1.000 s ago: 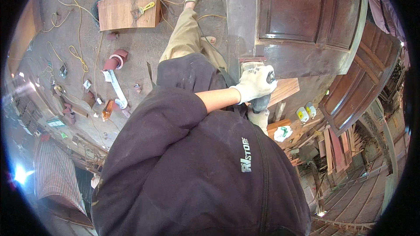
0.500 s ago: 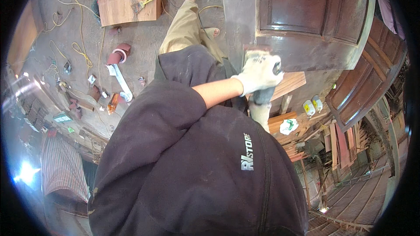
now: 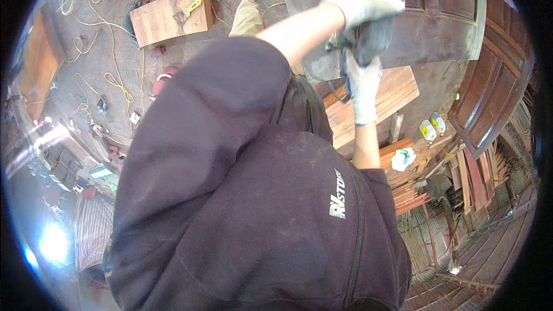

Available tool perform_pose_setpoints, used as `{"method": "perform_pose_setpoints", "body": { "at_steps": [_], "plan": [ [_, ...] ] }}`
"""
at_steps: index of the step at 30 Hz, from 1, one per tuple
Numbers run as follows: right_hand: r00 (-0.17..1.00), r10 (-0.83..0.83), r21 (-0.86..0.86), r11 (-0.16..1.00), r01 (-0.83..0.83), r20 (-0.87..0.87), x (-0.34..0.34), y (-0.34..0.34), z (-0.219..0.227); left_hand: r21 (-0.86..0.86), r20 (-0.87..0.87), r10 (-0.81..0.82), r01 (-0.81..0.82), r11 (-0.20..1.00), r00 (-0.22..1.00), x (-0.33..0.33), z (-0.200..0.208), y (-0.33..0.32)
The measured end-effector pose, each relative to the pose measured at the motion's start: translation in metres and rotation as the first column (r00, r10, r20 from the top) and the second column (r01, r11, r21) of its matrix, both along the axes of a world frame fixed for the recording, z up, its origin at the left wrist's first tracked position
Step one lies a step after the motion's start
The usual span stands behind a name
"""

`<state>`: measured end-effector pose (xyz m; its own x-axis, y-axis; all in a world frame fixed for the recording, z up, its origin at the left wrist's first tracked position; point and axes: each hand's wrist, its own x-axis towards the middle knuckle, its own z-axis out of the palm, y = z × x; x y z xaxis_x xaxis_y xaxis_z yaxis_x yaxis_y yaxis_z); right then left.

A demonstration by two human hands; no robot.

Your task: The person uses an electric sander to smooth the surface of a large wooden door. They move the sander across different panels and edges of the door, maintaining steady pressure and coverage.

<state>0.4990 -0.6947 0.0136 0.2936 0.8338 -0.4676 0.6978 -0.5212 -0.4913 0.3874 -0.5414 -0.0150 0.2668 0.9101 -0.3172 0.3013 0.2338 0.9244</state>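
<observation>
Both my hands, in white work gloves, are on a dark handheld power tool, a belt sander by its look. My left hand wraps over its front from above, the arm stretched across my body. My right hand grips the rear handle, with that forearm coming up from below. The sander is over the lower part of a dark brown panelled wooden door. My left hand and the tool hide its sanding face.
Below the door lies a light wooden board. Two white bottles and a crumpled white bag are to its right. Another panelled door leans at the right. A scraper rests on a wooden block; cords cross the floor.
The sander and both hands have moved farther away and slightly right over the door. My right hand and forearm, mostly hidden before, now show. My view has shifted a little.
</observation>
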Motion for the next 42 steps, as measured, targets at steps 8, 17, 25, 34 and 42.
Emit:
{"method": "perform_pose_setpoints", "body": {
  "at_steps": [8, 17, 25, 34, 42],
  "plan": [
    [0.997, -0.005, 0.083, 0.997, -0.002, 0.077, 0.021, -0.055, -0.016, -0.027, 0.000, -0.058, 0.058, 0.998, 0.998, 0.020, 0.011, -0.046],
    [0.999, 0.043, 0.050, 0.998, -0.044, 0.029, -0.015, 0.010, 0.008, 0.024, 0.129, 0.066, -0.069, 0.997, 0.990, -0.011, 0.000, 0.002],
    [0.965, 0.111, 0.068, 0.989, -0.130, 0.236, 0.035, -0.037, -0.025, -0.045, 0.038, 0.062, -0.060, 0.997, 0.997, 0.012, 0.012, -0.030],
    [0.955, 0.225, 0.203, 0.943, -0.263, 0.191, 0.009, 0.002, -0.012, -0.010, 0.071, 0.205, -0.204, 0.979, 0.976, -0.016, 0.004, -0.019],
    [0.959, 0.249, 0.135, 0.954, -0.267, 0.133, 0.006, 0.031, -0.001, 0.069, 0.093, 0.328, -0.335, 0.940, 0.940, -0.020, 0.021, -0.009]
  ]
}}
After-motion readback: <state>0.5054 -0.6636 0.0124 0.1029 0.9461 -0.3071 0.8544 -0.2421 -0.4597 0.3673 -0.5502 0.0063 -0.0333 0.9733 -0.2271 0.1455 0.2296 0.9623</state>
